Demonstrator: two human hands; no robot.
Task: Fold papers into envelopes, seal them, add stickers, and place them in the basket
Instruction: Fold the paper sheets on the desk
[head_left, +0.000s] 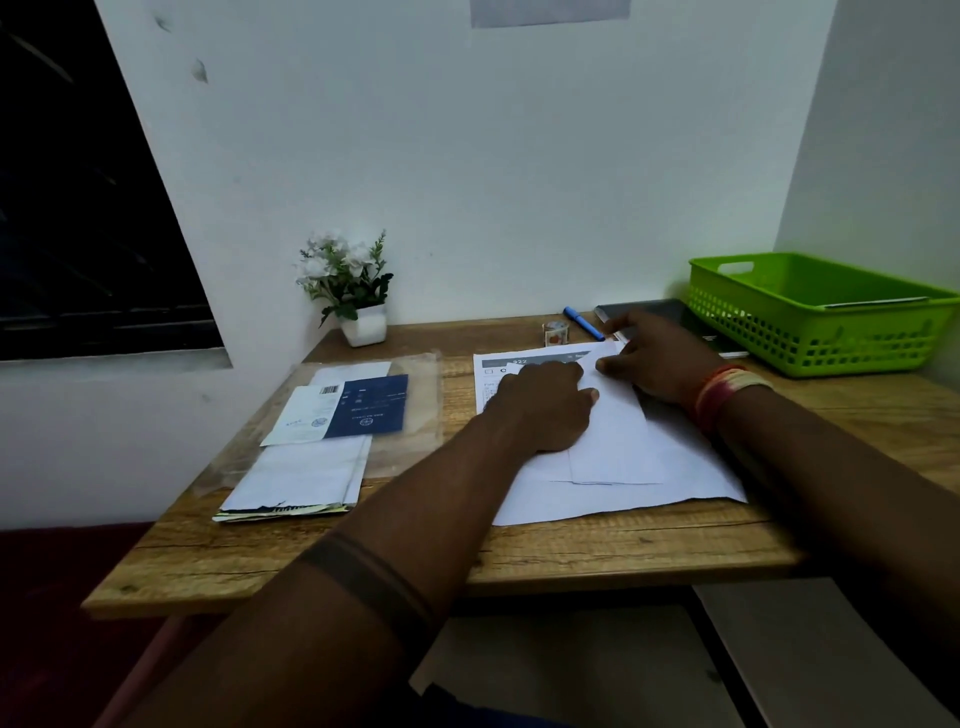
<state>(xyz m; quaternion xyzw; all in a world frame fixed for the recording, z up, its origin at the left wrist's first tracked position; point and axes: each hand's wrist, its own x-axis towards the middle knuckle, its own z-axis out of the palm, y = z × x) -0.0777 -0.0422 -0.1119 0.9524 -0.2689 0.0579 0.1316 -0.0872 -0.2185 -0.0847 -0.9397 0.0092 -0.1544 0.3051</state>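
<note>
- Paper (613, 441), white and partly folded, lies flat on the wooden surface (571, 551) in front of me, on top of a larger printed sheet (519, 362) whose text I cannot read.
- My left hand (545, 405) presses down on the fold, its grip curled with fingertips on the paper; it covers much of the crease.
- My right hand (660, 358) lies flat at the paper's far edge, fingers spread, pinning rather than clasping; a red and cream band sits at the wrist.
- Behind the hands I see a small tape roll (556, 331), a blue pen (583, 322) and a dark book (649, 310), partly hidden.
- At far right stands the green perforated plastic basket (821, 332), cut off by the frame; something flat lies inside it, hard to make out.
- To the left are envelopes (301, 478) in a clear sleeve, and a potted plant (348, 291).
</note>
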